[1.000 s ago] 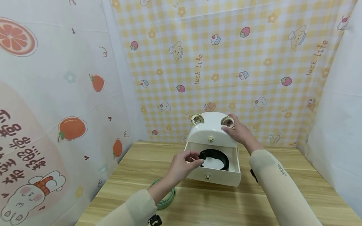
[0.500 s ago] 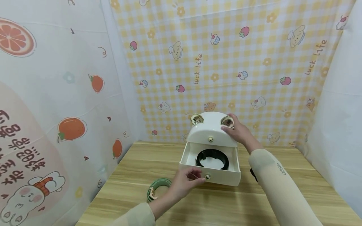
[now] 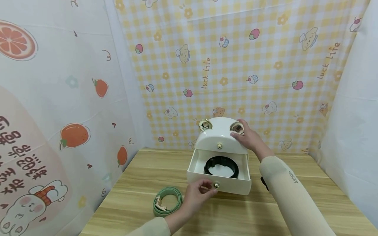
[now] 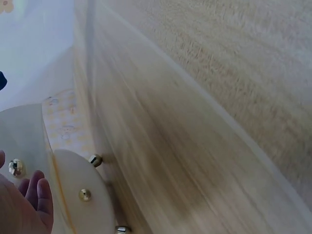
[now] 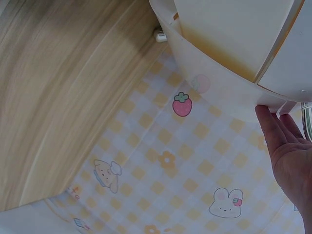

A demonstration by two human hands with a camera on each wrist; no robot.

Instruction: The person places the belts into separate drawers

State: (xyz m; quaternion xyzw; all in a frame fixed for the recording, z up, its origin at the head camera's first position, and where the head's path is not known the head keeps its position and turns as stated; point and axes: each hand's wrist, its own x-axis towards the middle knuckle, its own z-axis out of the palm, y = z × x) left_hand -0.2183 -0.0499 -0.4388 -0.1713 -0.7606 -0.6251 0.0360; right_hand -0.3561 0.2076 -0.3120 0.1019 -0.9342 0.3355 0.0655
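A small white drawer box (image 3: 222,126) with gold ear-like parts stands on the table, its lower drawer (image 3: 236,186) pulled out. Inside that drawer lies a coiled black belt (image 3: 220,160). My left hand (image 3: 196,196) is at the drawer front, left of the gold knob (image 3: 216,185), fingers loosely bent; in the left wrist view they appear apart from the knob. My right hand (image 3: 251,136) holds the box's top right corner by the gold ear (image 3: 237,127), thumb in front. Its fingers (image 5: 268,122) touch the box's side in the right wrist view.
A coiled green belt (image 3: 160,212) with a gold buckle (image 3: 159,206) lies on the wooden table (image 3: 141,177), left of my left forearm. A yellow checked cloth (image 3: 224,65) hangs behind the box. White printed cloth (image 3: 88,98) covers the left side.
My left hand has come away from the black belt, down and right to the front of the lower drawer by its knob. The right hand stays on the box.
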